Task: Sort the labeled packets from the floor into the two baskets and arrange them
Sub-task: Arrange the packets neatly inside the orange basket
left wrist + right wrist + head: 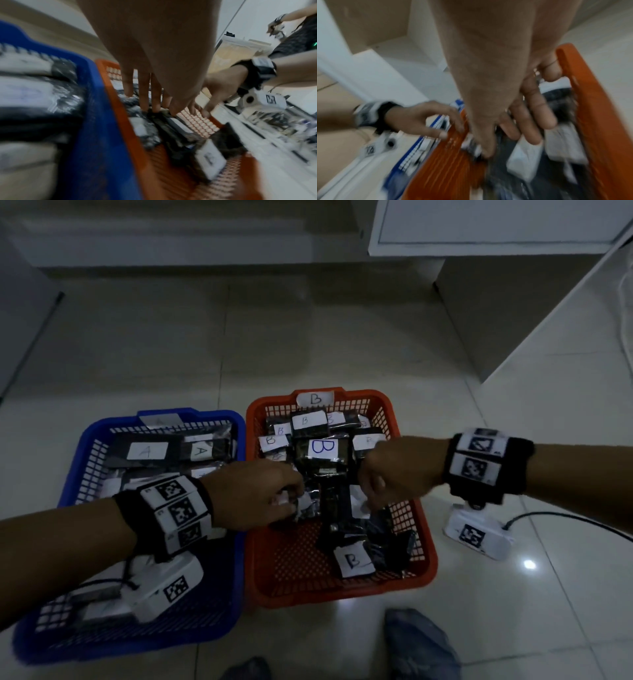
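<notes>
With your left hand (253,494) and right hand (390,474) fingers spread loosely on the B packets (329,501) mid-basket, square them flat toward the orange basket (430,556) far edge.

From my head view, my left hand (253,494) and right hand (394,474) cover the packets in the middle of the orange basket (430,563), so I cannot tell whether either hand holds one. My left forearm hides the near half of the blue basket (73,474), and the label on its far rim (160,420) is too faint to read. Both wrist views are smeared, and no packet label there is legible.
</notes>
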`<state>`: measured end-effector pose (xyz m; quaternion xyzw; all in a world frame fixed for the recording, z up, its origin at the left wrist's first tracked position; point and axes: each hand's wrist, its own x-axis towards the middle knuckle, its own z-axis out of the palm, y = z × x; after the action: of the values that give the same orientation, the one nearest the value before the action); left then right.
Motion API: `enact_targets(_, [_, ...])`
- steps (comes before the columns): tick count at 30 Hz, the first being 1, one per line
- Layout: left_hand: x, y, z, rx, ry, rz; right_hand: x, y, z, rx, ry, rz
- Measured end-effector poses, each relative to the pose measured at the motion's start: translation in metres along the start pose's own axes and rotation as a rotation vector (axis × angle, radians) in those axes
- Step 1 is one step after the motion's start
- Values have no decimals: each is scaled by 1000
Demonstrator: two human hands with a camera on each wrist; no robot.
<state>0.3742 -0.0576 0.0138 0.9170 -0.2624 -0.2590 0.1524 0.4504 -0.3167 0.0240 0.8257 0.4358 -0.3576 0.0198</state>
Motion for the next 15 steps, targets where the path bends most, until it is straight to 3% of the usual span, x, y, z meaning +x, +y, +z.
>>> enact_targets(4, [5, 26, 15, -82, -115, 61, -27, -6, 25, -97, -236, -39])
enact_targets(9, [20, 49, 32, -149, -289, 44, -40, 7, 25, 239, -443, -71])
enact_targets(11, [25, 53, 39, -189, -314, 28, -36, 11, 30, 213, -395, -83])
enact_targets(15, [32, 51, 48, -218, -284, 14, -31, 23, 23, 369, -131, -97])
